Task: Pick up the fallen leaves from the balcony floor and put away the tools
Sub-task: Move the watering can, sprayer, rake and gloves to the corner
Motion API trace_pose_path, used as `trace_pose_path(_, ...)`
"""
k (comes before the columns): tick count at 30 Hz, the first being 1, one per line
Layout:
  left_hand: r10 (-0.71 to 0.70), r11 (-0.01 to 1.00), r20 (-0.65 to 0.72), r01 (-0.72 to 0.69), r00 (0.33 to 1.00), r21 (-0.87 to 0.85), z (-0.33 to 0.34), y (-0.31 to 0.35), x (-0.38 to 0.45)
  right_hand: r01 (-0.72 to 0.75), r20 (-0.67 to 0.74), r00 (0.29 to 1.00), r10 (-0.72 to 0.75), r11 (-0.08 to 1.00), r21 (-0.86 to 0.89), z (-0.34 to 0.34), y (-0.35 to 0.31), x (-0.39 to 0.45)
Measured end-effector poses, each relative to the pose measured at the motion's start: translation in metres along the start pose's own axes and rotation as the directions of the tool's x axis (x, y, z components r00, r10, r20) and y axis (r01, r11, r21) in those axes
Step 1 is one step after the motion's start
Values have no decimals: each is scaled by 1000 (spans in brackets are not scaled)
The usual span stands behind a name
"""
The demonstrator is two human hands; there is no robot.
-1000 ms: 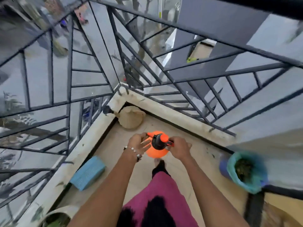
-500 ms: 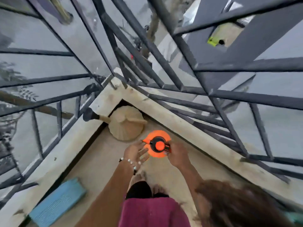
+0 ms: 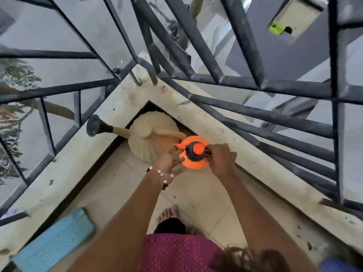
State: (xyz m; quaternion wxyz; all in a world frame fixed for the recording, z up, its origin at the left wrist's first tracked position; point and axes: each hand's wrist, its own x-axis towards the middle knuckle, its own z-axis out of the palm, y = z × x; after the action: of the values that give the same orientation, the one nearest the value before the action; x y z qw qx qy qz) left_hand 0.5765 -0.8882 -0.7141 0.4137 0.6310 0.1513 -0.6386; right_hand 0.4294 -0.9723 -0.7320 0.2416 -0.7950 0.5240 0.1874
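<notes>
1. Since the earlier frames the sprayer [image 3: 194, 155] has gone forward and down into the balcony corner; it now sits just beside the watering can [image 3: 153, 139], on or just above the floor [image 3: 206, 195]. I can't tell which.
2. Right hand [image 3: 221, 160]: fingers curled round the black pump head and trigger, grasping the sprayer from its right side.
3. Left hand [image 3: 170, 160]: released, fingers spread and straight, tips touching or just off the sprayer's left flank. Steadying, not gripping.
4. Watering can is just ahead-left of the left hand, wedged into the corner, spout over the ledge [image 3: 82, 154] toward the railing [image 3: 255, 87].
5. Blue mat [image 3: 53, 244] lies well behind the left hand, against the ledge.
6. Handling, my guess: rigid plastic bottle, smooth round body, likely slippery if wet. Weight depends on fill, and that isn't visible. Best hold is the pump head or handle, as now; the body needs two hands.
7. No readable brand, label or text anywhere.
8. No leaves visible near the hands; only small dark specks on floor and ledge.
</notes>
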Motion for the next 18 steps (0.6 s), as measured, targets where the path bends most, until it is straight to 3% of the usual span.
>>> trace_pose_path(8,-34,999,-36,35,999,17,4,7,-76,-19,9,1000,18,993,118,-41,-6,-55)
trace_pose_path(18,59,997,-135,-52,989,53,-22,29,-291,249,-68,968,-240,922,297,-178,-80,-215)
